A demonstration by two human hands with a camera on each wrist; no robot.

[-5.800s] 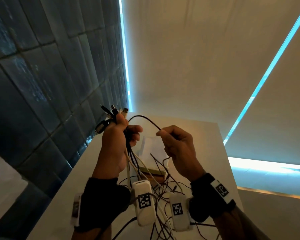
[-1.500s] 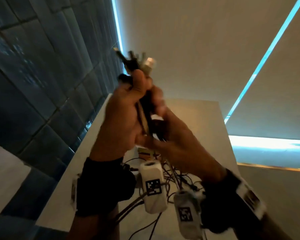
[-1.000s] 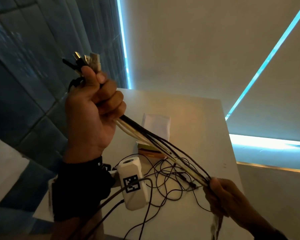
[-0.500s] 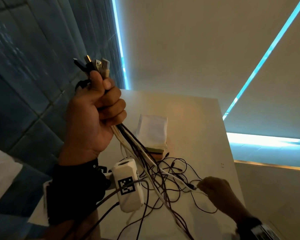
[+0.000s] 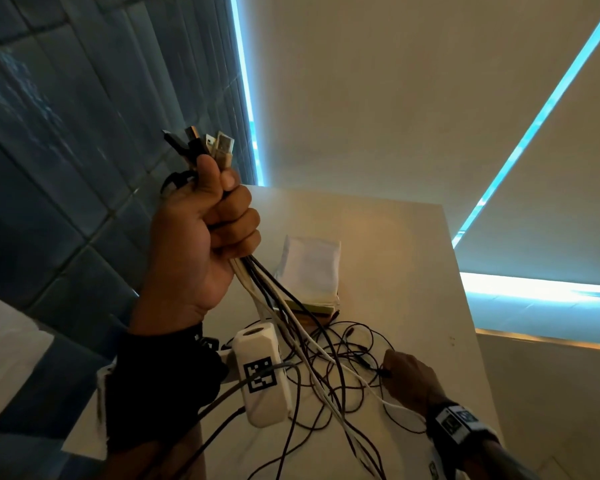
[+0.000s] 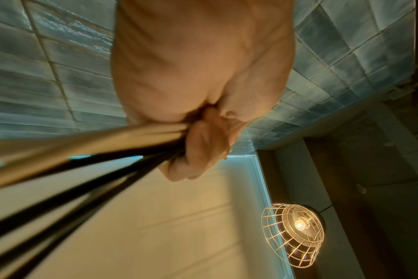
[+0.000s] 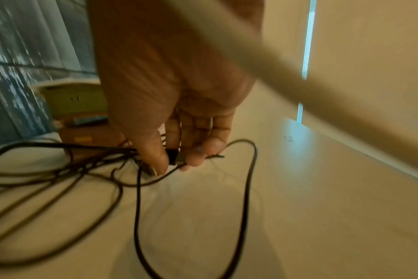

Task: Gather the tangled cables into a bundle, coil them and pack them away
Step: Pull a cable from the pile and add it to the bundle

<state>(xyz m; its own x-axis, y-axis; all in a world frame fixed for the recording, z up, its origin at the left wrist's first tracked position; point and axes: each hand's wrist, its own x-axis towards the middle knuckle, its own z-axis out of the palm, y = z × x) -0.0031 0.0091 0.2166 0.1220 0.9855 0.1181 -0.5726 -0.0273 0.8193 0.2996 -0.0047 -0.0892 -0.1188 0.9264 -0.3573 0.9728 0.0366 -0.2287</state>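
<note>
Cables [image 5: 291,317]: plug ends gathered upright in the left hand [image 5: 201,244], which is fisted round them above the desk's [image 5: 395,244] left edge; the strands fan down to a loose tangle on the near half of the desk. Right hand [image 5: 409,379], low near the desk's near right corner, pinches one black plug [image 7: 173,157] among the loops. Gathering appears partly done; coiling and packing remain. A white pouch [image 5: 310,268] lies at mid-desk. Compared with a second earlier, the right hand has left the taut strands and dropped to the desk.
</note>
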